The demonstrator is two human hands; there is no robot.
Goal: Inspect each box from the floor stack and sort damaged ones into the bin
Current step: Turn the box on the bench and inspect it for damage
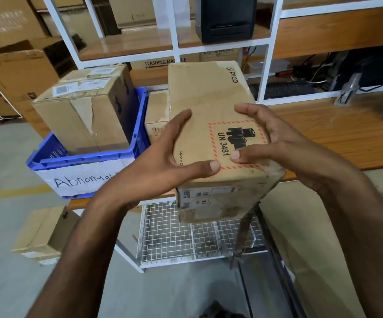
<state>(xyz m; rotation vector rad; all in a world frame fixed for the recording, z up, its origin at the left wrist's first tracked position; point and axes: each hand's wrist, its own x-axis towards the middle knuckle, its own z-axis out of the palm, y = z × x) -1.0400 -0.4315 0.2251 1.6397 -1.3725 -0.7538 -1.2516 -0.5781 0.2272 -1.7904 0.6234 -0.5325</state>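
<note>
the person holds a long cardboard box (211,106) in the air between both hands, above the near edge of a wooden bench (323,138) and a wire rack (185,237) beneath it. the left hand (163,161) grips the box's near left side, fingers stretched up along the left wall and thumb laid over the top face. the right hand (277,143) grips the near right side, fingers curled over the right edge and thumb pressed on a red-hatched battery label (236,143) reading "un 3481".

the box's long axis runs from near to far. its near end, which carries small printed stickers, faces the person and tips down, while the far end, marked "pico", points toward the white shelving. the near right corner looks rumpled under clear tape.

to the left, on the bench, sits a blue bin (89,159) with a white paper sign (82,177) handwritten "abnormal". 1 taped box with torn tape (82,111) stands in it. a smaller box (156,115) sits between the bin and the held box. another box (41,230) lies on the floor at near left.
</note>
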